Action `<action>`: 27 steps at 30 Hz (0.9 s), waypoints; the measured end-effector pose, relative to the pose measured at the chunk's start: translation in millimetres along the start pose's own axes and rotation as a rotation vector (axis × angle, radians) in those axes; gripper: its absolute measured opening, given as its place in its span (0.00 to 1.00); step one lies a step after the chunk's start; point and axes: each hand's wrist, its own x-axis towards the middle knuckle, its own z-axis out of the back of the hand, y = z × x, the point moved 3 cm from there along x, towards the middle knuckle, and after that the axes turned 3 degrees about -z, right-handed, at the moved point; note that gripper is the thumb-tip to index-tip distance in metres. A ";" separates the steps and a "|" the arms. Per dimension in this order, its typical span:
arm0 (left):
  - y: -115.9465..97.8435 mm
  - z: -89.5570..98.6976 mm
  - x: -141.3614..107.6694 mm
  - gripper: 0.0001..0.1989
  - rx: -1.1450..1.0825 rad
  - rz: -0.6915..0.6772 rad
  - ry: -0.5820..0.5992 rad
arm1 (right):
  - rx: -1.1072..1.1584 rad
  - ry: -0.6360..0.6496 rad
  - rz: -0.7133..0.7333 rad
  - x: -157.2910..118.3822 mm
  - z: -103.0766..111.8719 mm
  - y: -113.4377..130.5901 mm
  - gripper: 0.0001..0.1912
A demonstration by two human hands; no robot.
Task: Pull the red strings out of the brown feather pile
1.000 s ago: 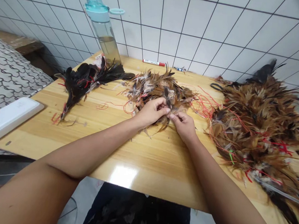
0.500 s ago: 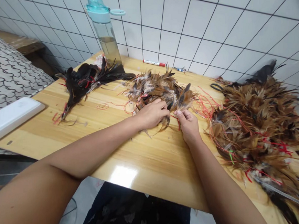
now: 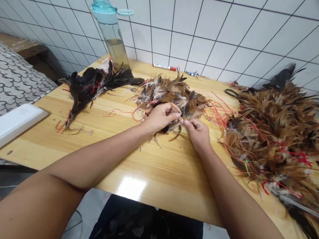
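Observation:
My left hand [image 3: 162, 116] is at the front of the middle pile of brown feathers [image 3: 167, 90], its thumb and fingertips pinched together on something too small to make out. Just to its right, my right hand [image 3: 198, 134] pinches the base of a small feather bunch [image 3: 189, 109] that points up and away from me. The two hands' fingertips nearly meet. Red strings [image 3: 218, 111] trail out of the pile on its right side, and thin red thread [image 3: 118, 112] lies on its left.
Black feathers [image 3: 82, 85] lie at the left, before a water bottle [image 3: 114, 38]. A large brown feather heap [image 3: 280, 129] covers the table's right side. A red-and-white marker [image 3: 164, 67] lies by the wall. A white box [image 3: 12, 126] sits at the left edge.
My left hand has risen and turned from reaching down into the pile to a pinch near the right fingertips. My right hand has shifted slightly left with the feather bunch.

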 end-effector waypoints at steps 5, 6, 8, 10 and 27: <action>-3.2 -2.4 -3.0 0.07 0.185 -0.043 0.035 | -0.076 0.015 0.054 -0.4 0.0 5.1 0.12; -4.2 -2.0 -3.3 0.07 0.231 -0.058 0.035 | -0.079 0.025 0.055 -0.4 -0.2 5.7 0.12; -6.5 -1.4 -4.0 0.07 0.313 -0.101 0.028 | -0.075 0.045 0.052 -0.3 -0.7 6.4 0.12; -8.5 -1.8 -5.2 0.06 0.357 -0.144 0.023 | -0.066 0.075 0.049 -0.3 -1.6 6.5 0.12; -6.6 -7.2 -5.9 0.10 0.253 0.055 0.146 | -0.147 0.109 0.120 -1.7 -5.6 5.9 0.10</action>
